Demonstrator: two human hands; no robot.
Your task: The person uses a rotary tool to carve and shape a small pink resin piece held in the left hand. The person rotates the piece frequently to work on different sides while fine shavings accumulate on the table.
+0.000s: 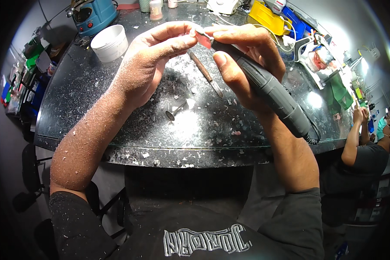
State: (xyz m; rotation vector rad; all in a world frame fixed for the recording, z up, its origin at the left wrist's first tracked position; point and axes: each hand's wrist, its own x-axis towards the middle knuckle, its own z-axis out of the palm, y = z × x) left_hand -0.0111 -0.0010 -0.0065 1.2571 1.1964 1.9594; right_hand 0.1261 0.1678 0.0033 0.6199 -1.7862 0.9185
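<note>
Between thumb and fingertips, my left hand (149, 54) pinches a small pink piece (203, 40) that looks like denture acrylic. Fingers cover much of it, so its full shape is hidden. My right hand (245, 65) is wrapped round a black rotary handpiece (271, 89), whose tip points left at the pink piece. Whether the tip touches it I cannot tell. White dust coats my left hand and forearm. Below the hands, a knife with a wooden handle (200, 68) lies on the black bench (82, 93). Nearer me is a small disc on a metal shank (170, 114).
White and pink shavings litter the bench. A white tub (110, 43) and a blue machine (93, 17) stand at the far left. Toward the far right are a yellow bin (268, 18), cables and a lit clear-fronted box (318, 60). Another person (359, 143) works at the right.
</note>
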